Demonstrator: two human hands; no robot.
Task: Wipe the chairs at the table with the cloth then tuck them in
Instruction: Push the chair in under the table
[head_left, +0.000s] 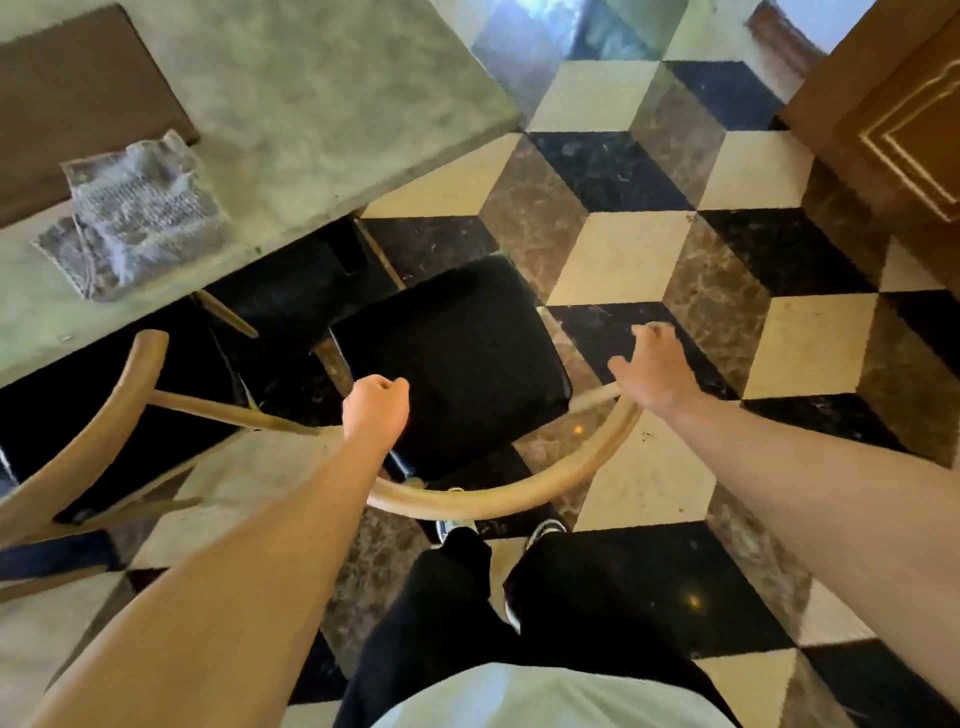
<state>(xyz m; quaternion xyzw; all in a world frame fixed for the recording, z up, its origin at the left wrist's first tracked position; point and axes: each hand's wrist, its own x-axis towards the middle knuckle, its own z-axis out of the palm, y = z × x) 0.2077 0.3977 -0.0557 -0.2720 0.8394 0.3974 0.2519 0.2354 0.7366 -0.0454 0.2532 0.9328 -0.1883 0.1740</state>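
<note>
A chair with a black seat (457, 364) and a curved wooden back rail (509, 501) stands in front of me, pulled out from the grey table (311, 104). My left hand (376, 413) is closed in a fist at the left end of that rail, which my forearm hides. My right hand (654, 371) hovers over the rail's right end with its fingers spread and nothing in it. The grey cloth (135, 218) lies crumpled on the table near its front edge, away from both hands.
A second wooden chair (78, 441) stands to the left, its back rail close to my left arm. A brown mat (78, 93) lies on the table behind the cloth. A wooden door (893, 119) is at the far right. The floor is chequered tile.
</note>
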